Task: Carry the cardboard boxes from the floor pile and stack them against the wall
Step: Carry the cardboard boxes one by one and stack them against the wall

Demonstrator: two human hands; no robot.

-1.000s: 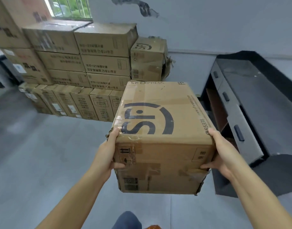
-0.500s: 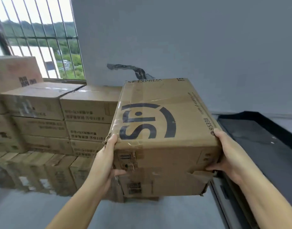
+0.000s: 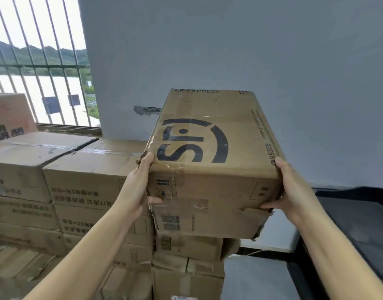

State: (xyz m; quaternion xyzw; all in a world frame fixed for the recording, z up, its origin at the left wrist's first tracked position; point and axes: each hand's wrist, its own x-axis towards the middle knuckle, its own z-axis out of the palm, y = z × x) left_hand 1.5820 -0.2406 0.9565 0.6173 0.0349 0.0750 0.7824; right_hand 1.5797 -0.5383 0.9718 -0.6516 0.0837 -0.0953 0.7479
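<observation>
- Firmly, the left hand [image 3: 136,191] and right hand [image 3: 291,191] clasp opposite sides of the carried box [image 3: 210,169], thumbs curled onto its creased near face.
- Its matte brown cardboard bears a bold black logo; one bottom corner is torn.
- It is held raised above the stacked boxes [image 3: 82,182], rectangular and tape-glossed, against the smooth grey wall [image 3: 229,44] beside a barred window [image 3: 39,68].

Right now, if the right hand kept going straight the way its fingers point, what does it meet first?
The right hand points forward and up along the SF Express box it holds. Past that, probably the grey wall; depth is unclear.
</observation>
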